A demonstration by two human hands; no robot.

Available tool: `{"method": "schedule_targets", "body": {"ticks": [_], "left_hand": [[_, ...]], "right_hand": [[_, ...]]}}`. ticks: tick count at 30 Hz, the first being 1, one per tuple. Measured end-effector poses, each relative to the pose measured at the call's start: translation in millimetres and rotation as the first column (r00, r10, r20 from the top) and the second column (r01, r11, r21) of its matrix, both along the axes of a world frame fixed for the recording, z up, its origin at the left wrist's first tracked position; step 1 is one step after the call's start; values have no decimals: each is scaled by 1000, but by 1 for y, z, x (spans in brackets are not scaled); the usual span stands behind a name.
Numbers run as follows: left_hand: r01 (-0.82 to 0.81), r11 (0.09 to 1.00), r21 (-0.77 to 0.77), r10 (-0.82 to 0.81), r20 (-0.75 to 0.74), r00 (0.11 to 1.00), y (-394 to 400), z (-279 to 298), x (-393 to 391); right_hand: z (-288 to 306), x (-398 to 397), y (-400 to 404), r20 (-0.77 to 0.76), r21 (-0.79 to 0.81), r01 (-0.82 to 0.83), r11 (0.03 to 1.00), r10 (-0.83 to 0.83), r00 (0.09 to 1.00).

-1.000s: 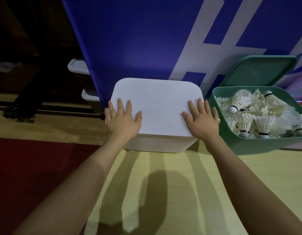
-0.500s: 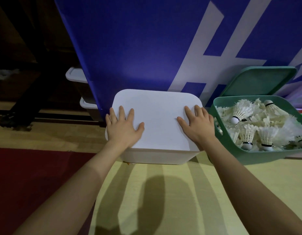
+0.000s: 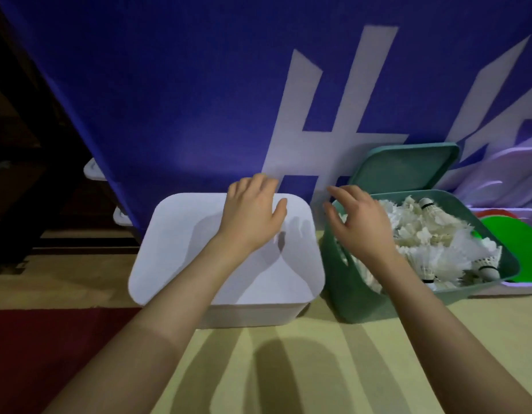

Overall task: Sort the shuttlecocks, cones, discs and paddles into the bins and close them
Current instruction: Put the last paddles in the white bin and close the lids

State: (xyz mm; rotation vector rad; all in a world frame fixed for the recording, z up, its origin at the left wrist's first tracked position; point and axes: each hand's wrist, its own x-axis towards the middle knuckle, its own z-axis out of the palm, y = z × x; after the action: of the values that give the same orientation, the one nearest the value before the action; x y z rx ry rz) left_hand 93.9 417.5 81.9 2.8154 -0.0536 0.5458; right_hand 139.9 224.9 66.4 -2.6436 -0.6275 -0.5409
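A white bin [image 3: 181,282] stands on the floor against a blue banner, its white lid on top. My left hand [image 3: 253,216] hovers above the far right part of that lid, fingers loosely apart, holding nothing. To the right, a green bin [image 3: 357,306] is piled with white shuttlecocks [image 3: 432,234]. Its green lid [image 3: 408,167] leans upright against the banner behind it. My right hand [image 3: 360,225] is over the green bin's left rim, fingers spread and empty.
The blue banner [image 3: 199,100] with white lettering rises right behind the bins. A pale purple bin [image 3: 497,180] at far right holds a green paddle [image 3: 518,249] and a red one [image 3: 494,213]. Two white containers [image 3: 93,170] poke out left of the banner. Wooden floor lies in front.
Both hands have lifted off the white lid and moved right and away from me; my right hand now sits over the green bin. The view has shifted right.
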Motion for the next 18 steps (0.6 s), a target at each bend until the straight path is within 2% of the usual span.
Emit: {"method": "schedule_targets", "body": {"ticks": [4,10,14,18], "left_hand": [[95,994,57,-101,99,990,-65,14,34],[68,991,115,-80,95,992,-162,13,88],[-40,989,144,38,17,999,-202,9,119],[-225,968,107,236,-95,967,-218,-7,140]], "right_hand": [[9,31,-69,98,30,-20,999,17,995],[13,92,-171,142,-3,-44,999,44,989],[8,134,-216,112,-37,-30,999,34,993],[1,166,-233,-19,-53,65,996,-67,998]]}}
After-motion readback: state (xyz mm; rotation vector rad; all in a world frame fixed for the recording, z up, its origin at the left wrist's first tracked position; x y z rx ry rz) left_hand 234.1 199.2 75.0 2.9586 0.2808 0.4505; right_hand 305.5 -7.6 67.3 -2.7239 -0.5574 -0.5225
